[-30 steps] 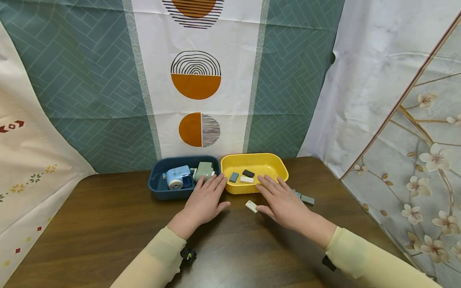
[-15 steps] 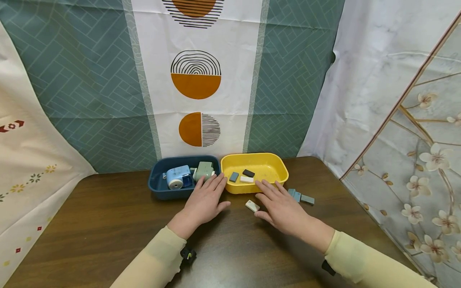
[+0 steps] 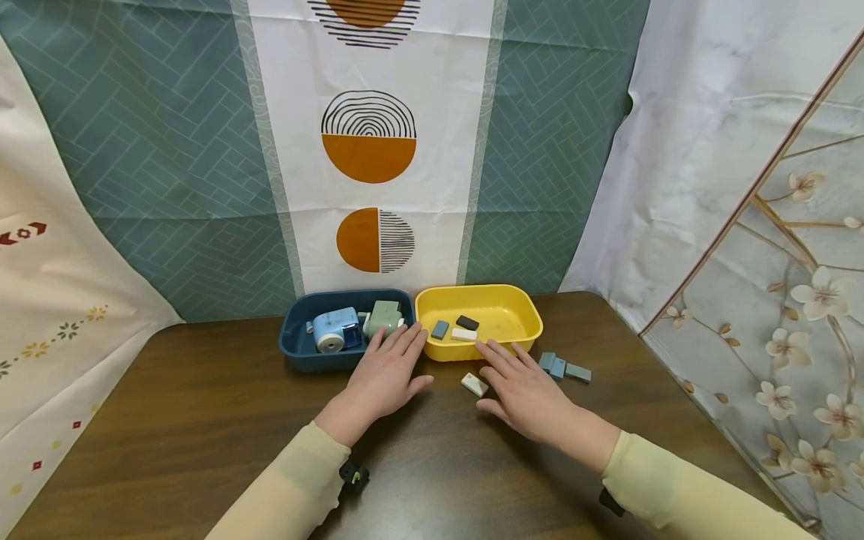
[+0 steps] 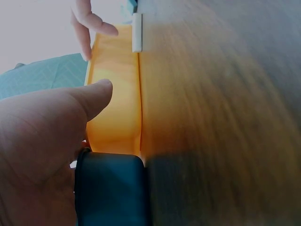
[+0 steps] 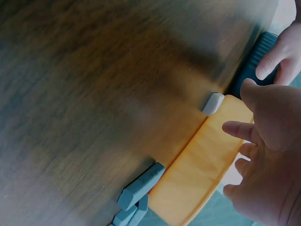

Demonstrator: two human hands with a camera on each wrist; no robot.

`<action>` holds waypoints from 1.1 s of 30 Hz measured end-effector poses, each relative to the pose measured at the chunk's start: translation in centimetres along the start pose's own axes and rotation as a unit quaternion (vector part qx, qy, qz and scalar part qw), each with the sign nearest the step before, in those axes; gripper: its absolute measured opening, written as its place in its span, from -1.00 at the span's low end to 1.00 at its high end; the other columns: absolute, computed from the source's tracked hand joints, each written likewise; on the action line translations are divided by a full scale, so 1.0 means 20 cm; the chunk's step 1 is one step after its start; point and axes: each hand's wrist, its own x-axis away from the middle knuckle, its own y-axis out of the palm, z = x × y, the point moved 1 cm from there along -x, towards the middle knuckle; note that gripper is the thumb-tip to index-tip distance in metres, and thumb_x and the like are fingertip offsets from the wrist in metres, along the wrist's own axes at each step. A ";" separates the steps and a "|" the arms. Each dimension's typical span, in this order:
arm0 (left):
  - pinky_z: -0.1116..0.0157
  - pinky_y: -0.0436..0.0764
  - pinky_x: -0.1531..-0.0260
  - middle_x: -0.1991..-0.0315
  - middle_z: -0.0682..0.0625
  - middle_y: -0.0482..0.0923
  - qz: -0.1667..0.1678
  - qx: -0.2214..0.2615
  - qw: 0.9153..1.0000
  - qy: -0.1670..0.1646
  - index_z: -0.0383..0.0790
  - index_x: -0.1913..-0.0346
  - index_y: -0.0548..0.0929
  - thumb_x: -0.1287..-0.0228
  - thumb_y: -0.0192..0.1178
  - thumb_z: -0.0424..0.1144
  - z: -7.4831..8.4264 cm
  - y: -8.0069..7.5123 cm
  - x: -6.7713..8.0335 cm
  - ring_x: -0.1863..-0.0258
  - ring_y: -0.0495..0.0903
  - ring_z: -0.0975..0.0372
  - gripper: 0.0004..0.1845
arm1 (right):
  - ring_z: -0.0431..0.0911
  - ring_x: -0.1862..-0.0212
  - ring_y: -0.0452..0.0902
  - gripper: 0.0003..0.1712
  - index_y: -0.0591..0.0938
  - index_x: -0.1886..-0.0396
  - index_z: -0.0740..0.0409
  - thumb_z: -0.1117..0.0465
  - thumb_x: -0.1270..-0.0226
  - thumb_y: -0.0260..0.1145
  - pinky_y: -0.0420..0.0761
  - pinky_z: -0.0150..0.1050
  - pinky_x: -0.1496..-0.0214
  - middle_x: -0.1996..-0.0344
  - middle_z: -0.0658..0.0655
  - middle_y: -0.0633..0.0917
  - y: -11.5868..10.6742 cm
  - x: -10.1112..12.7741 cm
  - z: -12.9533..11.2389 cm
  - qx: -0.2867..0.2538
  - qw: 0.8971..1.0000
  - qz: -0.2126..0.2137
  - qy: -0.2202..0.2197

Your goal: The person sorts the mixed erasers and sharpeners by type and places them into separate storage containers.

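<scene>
My left hand (image 3: 385,371) lies flat on the brown table, its straight fingertips against the front of the dark blue tray (image 3: 290,341). That tray holds a blue sharpener (image 3: 334,332) and a green sharpener (image 3: 383,317). My right hand (image 3: 523,390) lies open and holds nothing, its fingertips just short of the yellow tray (image 3: 533,319). A white eraser (image 3: 475,385) lies on the table beside its thumb, also visible in the right wrist view (image 5: 213,104). In the yellow tray lie a blue eraser (image 3: 440,330), a black eraser (image 3: 467,322) and a white one (image 3: 463,334).
Grey-blue erasers (image 3: 553,365) and a grey one (image 3: 577,372) lie on the table right of my right hand. Patterned curtains hang close behind both trays and along the right table edge. Bare wood stretches left and toward me.
My right hand has drawn back a little from the yellow tray's front rim, uncovering the grey-blue erasers. The left hand has stayed still.
</scene>
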 end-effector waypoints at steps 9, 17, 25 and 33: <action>-0.18 -0.14 -0.72 -0.80 -0.05 0.04 0.005 0.000 1.000 0.004 -0.13 -0.79 0.21 -0.62 0.23 0.26 0.00 0.00 0.00 -0.75 0.08 -0.02 -0.08 | 0.22 -0.69 0.23 -0.42 0.69 -0.19 0.29 -0.12 -0.55 0.50 0.25 0.30 -0.67 -0.68 0.33 0.34 0.01 -0.01 0.00 0.017 1.000 0.004 -0.005; -0.17 -0.14 -0.72 -0.80 -0.05 0.04 0.006 -0.001 1.000 0.006 -0.13 -0.79 0.20 -0.63 0.22 0.27 0.00 0.00 0.00 -0.76 0.08 -0.01 -0.08 | 0.21 -0.71 0.20 -0.48 0.68 -0.11 0.26 -0.11 -0.55 0.51 0.25 0.27 -0.68 -0.69 0.33 0.32 0.04 -0.03 0.00 0.030 0.999 0.012 -0.006; -0.17 -0.14 -0.72 -0.80 -0.05 0.06 0.010 0.000 1.000 0.008 -0.13 -0.79 0.21 -0.63 0.23 0.26 0.00 0.00 0.00 -0.75 0.08 0.00 -0.08 | 0.22 -0.72 0.16 -0.49 0.69 -0.12 0.25 -0.10 -0.56 0.51 0.21 0.27 -0.69 -0.70 0.32 0.31 0.05 -0.06 0.00 0.027 1.000 0.004 0.002; -0.17 -0.14 -0.72 -0.80 -0.06 0.06 0.011 0.000 1.000 0.007 -0.14 -0.78 0.21 -0.63 0.24 0.26 0.00 0.00 0.00 -0.75 0.09 -0.01 -0.08 | 0.23 -0.73 0.14 -0.56 0.71 -0.02 0.22 -0.08 -0.57 0.50 0.19 0.27 -0.70 -0.71 0.34 0.27 0.06 -0.07 0.00 0.029 1.000 -0.010 0.005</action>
